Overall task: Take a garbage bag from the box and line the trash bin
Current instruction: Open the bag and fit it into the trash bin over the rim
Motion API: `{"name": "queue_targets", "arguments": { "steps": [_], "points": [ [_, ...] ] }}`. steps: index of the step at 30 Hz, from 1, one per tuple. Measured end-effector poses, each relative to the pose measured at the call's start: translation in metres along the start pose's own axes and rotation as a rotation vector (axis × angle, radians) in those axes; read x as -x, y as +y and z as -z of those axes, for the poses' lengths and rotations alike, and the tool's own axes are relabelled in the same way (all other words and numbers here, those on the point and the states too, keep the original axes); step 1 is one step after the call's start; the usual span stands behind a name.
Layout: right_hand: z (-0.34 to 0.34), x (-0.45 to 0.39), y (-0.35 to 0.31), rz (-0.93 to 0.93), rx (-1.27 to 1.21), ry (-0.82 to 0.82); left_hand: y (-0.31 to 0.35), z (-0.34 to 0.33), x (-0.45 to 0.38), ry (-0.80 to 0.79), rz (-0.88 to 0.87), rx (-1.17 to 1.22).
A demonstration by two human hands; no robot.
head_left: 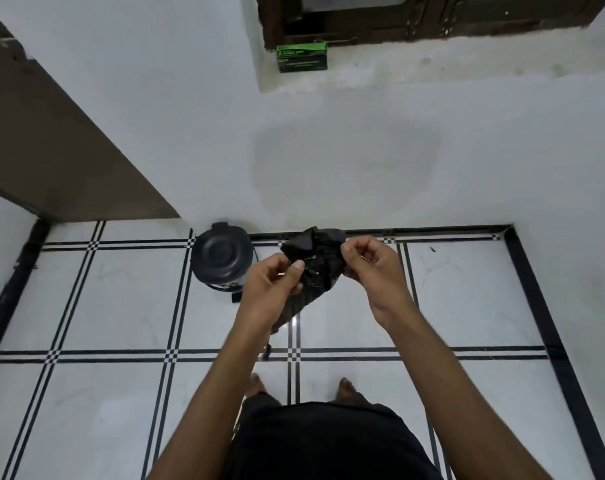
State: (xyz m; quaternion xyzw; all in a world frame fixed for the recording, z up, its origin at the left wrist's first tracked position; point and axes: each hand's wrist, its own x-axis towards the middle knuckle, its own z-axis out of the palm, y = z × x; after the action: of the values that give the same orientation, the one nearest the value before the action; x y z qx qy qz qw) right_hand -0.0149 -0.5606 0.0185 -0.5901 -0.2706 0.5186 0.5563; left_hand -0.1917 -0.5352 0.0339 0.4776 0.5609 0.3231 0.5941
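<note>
Left hand [271, 282] & right hand [365, 261] are both pinching crumpled black plastic garbage bag [311, 258], round lidded black trash bin [223, 259] sitting at 9 o'clock, green cardboard box [301, 57] at 12 on sill.

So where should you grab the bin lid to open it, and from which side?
Probably at the small tab on the far rim of the round black lid, next to the wall: it is the only part sticking out from the smooth dome. Reach down from above and hook fingers under it. Both hands are busy: the left hand and right hand pinch the crumpled black garbage bag.
</note>
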Motion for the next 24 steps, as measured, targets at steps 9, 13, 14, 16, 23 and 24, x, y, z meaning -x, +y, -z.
{"name": "queue_targets", "arguments": {
  "steps": [9, 13, 14, 16, 23, 24],
  "points": [
    [-0.128, 0.001, 0.034, -0.194, -0.381, 0.043, -0.032, 0.137, -0.005, 0.298, 0.219, 0.384],
    [-0.189, 0.002, 0.035, -0.113, -0.291, 0.025, -0.025, 0.195, -0.005, 0.638, -0.124, 0.128],
    [-0.201, 0.003, 0.033, -0.084, -0.245, -0.011, -0.019, 0.207, -0.007, 0.587, -0.258, 0.042],
    [-0.227, 0.005, 0.03, -0.035, -0.157, -0.087, -0.008, 0.23, -0.015, 0.338, -0.47, -0.243],
    [-0.276, -0.013, 0.035, 0.033, -0.079, 0.061, -0.015, 0.262, -0.055, -0.141, -0.346, -0.498],
    [-0.28, -0.017, 0.036, 0.035, -0.092, 0.101, -0.017, 0.263, -0.06, -0.144, -0.308, -0.44]
  ]
}}
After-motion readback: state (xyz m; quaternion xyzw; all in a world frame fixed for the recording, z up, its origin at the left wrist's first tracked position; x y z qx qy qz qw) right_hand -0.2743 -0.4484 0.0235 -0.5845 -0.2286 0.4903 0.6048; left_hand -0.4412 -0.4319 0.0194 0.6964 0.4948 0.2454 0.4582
